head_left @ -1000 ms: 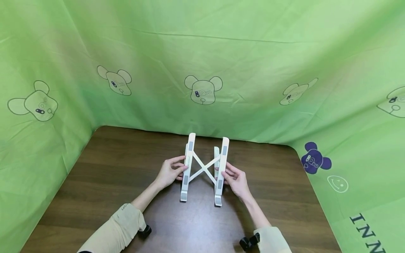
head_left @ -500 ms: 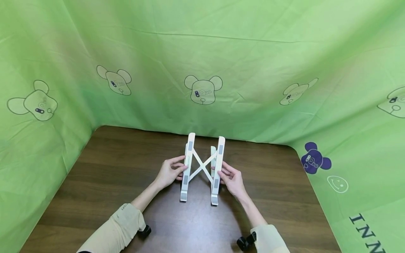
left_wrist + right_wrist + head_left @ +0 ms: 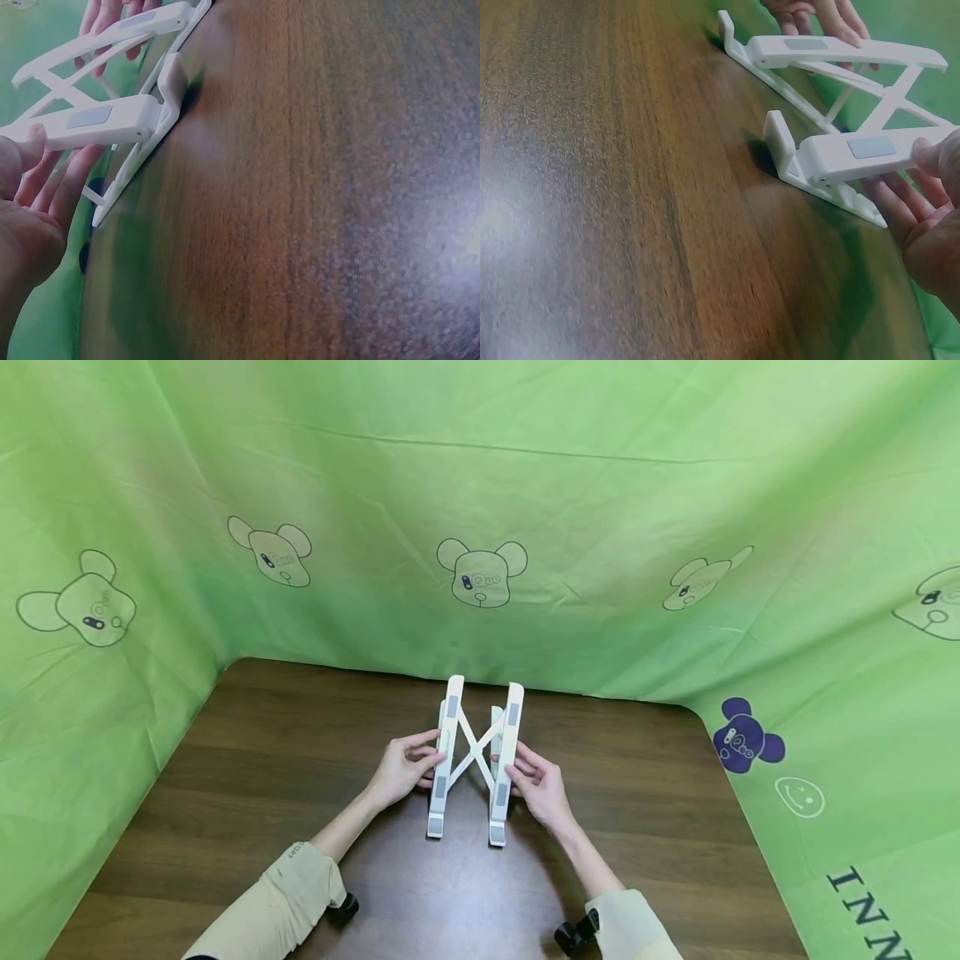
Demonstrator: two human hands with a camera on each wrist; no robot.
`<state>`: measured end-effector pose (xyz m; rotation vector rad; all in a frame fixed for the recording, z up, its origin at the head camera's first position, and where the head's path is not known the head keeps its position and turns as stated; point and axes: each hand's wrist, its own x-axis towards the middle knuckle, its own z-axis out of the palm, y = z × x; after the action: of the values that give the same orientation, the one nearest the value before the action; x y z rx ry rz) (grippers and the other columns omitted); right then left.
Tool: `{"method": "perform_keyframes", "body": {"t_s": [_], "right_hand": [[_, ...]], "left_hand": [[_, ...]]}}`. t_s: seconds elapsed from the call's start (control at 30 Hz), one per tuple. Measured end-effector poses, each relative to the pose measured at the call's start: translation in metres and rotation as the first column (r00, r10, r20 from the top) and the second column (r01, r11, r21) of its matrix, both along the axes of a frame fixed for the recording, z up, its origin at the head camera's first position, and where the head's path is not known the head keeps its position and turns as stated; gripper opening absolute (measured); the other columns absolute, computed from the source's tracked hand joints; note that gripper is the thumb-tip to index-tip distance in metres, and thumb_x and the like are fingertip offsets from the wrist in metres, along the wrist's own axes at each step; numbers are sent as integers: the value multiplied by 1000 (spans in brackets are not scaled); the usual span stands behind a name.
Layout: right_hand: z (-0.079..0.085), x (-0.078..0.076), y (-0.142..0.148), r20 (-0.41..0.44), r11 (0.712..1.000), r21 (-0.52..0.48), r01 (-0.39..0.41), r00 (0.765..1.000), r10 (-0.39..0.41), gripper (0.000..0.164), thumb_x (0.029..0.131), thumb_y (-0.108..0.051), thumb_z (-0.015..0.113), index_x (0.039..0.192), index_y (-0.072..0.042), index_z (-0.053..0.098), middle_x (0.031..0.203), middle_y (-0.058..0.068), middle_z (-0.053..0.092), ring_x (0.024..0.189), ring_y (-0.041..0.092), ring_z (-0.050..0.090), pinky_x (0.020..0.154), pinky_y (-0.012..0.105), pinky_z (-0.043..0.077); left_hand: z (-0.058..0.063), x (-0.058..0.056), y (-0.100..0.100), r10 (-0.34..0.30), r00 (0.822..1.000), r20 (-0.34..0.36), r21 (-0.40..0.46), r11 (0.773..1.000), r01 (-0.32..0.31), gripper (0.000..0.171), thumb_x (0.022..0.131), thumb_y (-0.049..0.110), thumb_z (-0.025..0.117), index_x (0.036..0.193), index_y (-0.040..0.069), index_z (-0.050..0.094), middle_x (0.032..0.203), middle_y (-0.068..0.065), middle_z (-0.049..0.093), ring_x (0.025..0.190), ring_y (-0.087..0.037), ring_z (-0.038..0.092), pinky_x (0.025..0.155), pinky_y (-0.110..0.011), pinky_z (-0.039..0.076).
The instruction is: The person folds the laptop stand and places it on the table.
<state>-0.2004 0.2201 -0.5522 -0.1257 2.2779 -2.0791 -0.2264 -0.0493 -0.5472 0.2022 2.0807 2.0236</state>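
A white folding laptop stand [image 3: 475, 750] with grey pads and an X-shaped brace stands on the wooden table, its top arms raised off the base rails. My left hand [image 3: 401, 770] grips its left arm, thumb on top and fingers underneath, as the left wrist view shows [image 3: 45, 202]. On the other side, my right hand [image 3: 542, 787] pinches the right arm the same way; in the right wrist view the thumb [image 3: 928, 156] presses beside a grey pad. The front lips [image 3: 780, 142] of the stand point up near the tabletop.
The brown wooden table [image 3: 285, 760] has rounded far corners. A green cloth [image 3: 480, 485] printed with bear heads hangs around its back and sides, close behind the stand. Black wrist devices [image 3: 576, 935] sit below the rolled sleeves [image 3: 288, 893].
My right hand has moved left with the right arm of the stand, narrowing the gap between both arms and steepening the X brace. The left hand has stayed in place.
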Motion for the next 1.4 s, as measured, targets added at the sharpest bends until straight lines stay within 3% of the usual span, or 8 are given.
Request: {"method": "perform_keyframes", "body": {"t_s": [0.27, 0.53, 0.7, 0.93, 1.17, 1.4], "right_hand": [[0, -1, -12, -5, 1000, 14, 1, 1000, -1, 58, 105, 15, 57, 160, 15, 40, 134, 46, 61, 88, -6, 76, 73, 17, 65], [0, -3, -23, -16, 997, 73, 25, 1000, -24, 56, 104, 13, 62, 157, 16, 45, 135, 44, 63, 90, -4, 75, 74, 18, 66], [2, -3, -29, -24, 992, 116, 54, 998, -51, 54, 103, 12, 64, 154, 16, 48, 135, 42, 64, 95, 11, 80, 76, 26, 68], [2, -4, -36, -52, 988, 136, 70, 997, -64, 52, 101, 14, 66, 151, 17, 52, 131, 43, 66, 103, 43, 80, 80, 35, 70], [-1, -4, -43, -49, 989, 134, 70, 997, -63, 52, 101, 14, 67, 150, 17, 53, 130, 42, 66, 105, 44, 79, 82, 35, 70], [0, -4, -50, -62, 989, 132, 61, 997, -53, 51, 101, 13, 67, 150, 18, 52, 130, 44, 66, 110, 58, 74, 82, 31, 69]], "left_hand": [[0, 0, -1, -11, 1000, -12, 1, 1000, 11, 53, 104, -3, 69, 154, -10, 55, 121, -36, 77, 77, -14, 77, 69, -35, 70], [1, 0, 0, -7, 1000, -18, -5, 1000, 7, 52, 104, -3, 70, 154, -9, 57, 121, -35, 77, 91, -19, 80, 70, -35, 70], [0, 0, 0, -10, 1000, -23, -7, 1000, 10, 52, 104, -3, 70, 153, -11, 56, 122, -35, 77, 93, -21, 80, 71, -36, 70], [2, 1, -1, -9, 1000, -15, -1, 1000, 9, 52, 104, -2, 70, 154, -8, 56, 125, -35, 76, 95, -21, 80, 72, -35, 70], [1, 3, -2, -6, 1000, -23, 0, 1000, 6, 51, 105, -2, 69, 154, -9, 56, 126, -35, 75, 95, -21, 80, 73, -36, 70], [2, 4, -1, -4, 1000, -21, 0, 1000, 4, 52, 105, -1, 70, 155, -8, 56, 128, -35, 74, 95, -23, 81, 72, -35, 70]]}}
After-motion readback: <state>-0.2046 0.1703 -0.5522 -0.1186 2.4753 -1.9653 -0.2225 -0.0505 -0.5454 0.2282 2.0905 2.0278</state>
